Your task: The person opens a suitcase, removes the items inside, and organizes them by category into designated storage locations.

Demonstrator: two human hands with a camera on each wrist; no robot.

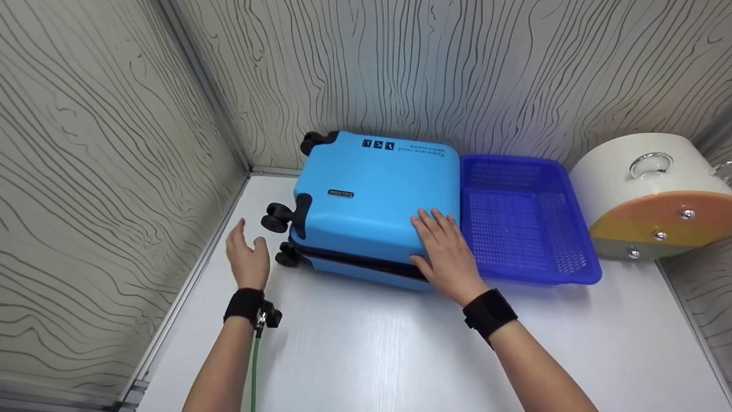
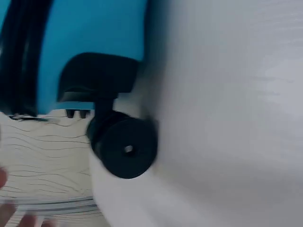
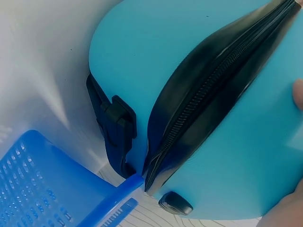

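A light-blue suitcase (image 1: 377, 189) lies flat on the white table, its black wheels (image 1: 278, 217) pointing left. My right hand (image 1: 452, 257) rests on the suitcase's near right corner, fingers laid over the top shell and thumb by the dark zipper seam. The black zipper (image 3: 199, 99) runs between the two shells in the right wrist view. My left hand (image 1: 249, 258) is in the air just left of the wheels, thumb apart from the fingers, holding nothing. In the left wrist view, a wheel (image 2: 125, 146) shows large and blurred fingertips (image 2: 26, 221) sit at the lower left.
A blue perforated plastic basket (image 1: 586, 266) stands against the suitcase's right side. Beyond it is a cream container with a striped orange, yellow and green face (image 1: 646, 223) and metal handles. Patterned wall panels (image 1: 400, 74) enclose the back and sides. A green cable (image 1: 254, 372) trails from my left wrist.
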